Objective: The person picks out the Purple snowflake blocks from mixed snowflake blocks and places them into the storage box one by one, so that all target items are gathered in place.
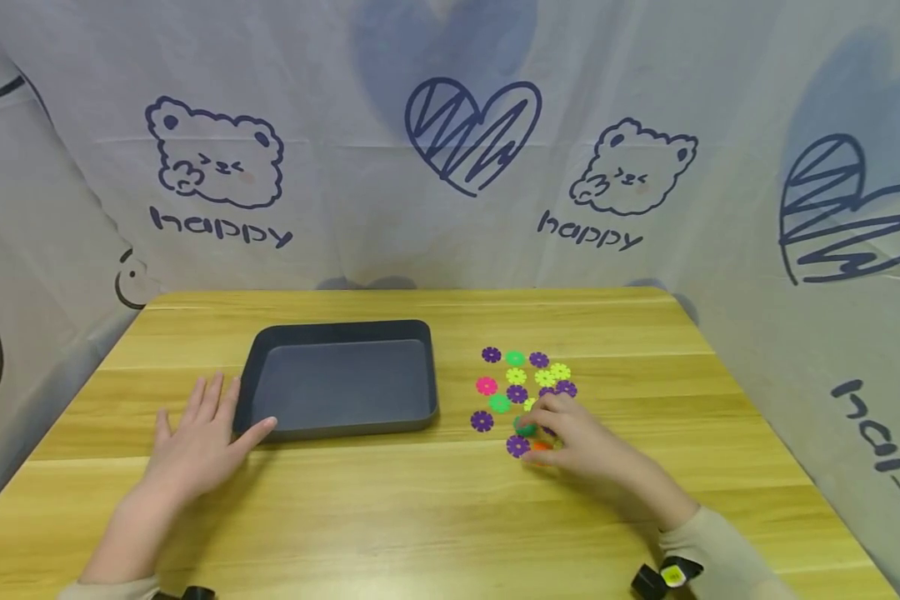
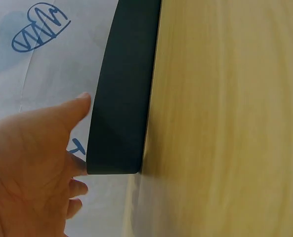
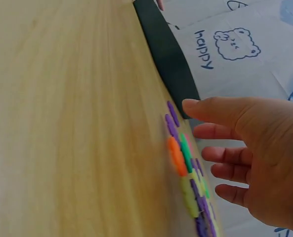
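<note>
My left hand [image 1: 202, 450] lies with fingers spread at the left front corner of a dark rectangular tray [image 1: 345, 383]. Its thumb reaches along the tray's front edge, and in the left wrist view the thumb tip [image 2: 84, 101] is right at the rim. Over the near side of a group of flat, notched plastic discs hovers my right hand [image 1: 585, 437], fingers loosely bent and nothing between them. Below its fingers are an orange disc [image 1: 542, 447], a purple disc [image 1: 517, 446] and a dark green disc [image 1: 524, 427]. The hand partly hides several discs.
Farther back in the group are a pink disc [image 1: 487, 386], a light green disc [image 1: 515, 358] and a yellow disc [image 1: 560, 372]. The wooden table [image 1: 390, 517] ends at a white printed cloth [image 1: 345, 192] behind and at both sides.
</note>
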Action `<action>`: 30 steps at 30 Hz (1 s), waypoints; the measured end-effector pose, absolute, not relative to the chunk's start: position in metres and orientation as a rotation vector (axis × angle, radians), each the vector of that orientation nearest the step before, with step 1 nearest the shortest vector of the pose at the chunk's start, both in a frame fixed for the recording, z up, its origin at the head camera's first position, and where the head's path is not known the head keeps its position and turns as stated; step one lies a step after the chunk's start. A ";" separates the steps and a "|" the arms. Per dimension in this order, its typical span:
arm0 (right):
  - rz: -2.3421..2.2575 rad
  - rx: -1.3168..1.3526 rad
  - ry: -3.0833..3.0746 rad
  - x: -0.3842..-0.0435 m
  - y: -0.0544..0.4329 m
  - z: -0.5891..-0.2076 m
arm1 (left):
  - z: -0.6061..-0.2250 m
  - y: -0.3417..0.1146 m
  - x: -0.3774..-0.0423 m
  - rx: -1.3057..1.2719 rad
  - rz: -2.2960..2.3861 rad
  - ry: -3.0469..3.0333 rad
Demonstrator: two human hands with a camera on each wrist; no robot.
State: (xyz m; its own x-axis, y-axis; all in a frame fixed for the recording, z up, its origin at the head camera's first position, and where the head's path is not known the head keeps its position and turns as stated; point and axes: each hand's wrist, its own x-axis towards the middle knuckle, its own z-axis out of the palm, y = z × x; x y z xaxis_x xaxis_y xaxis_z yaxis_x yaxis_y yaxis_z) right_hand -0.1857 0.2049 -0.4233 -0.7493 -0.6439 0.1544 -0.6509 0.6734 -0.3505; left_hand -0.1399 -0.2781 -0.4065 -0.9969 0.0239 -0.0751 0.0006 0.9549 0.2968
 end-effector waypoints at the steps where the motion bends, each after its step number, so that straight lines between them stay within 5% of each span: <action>1: 0.628 1.106 -2.881 -0.186 0.204 -0.425 | -0.407 -0.279 -0.140 0.010 0.461 3.019; 30: 0.865 1.078 -3.037 -0.203 0.186 -0.422 | -0.403 -0.288 -0.140 0.054 0.395 3.034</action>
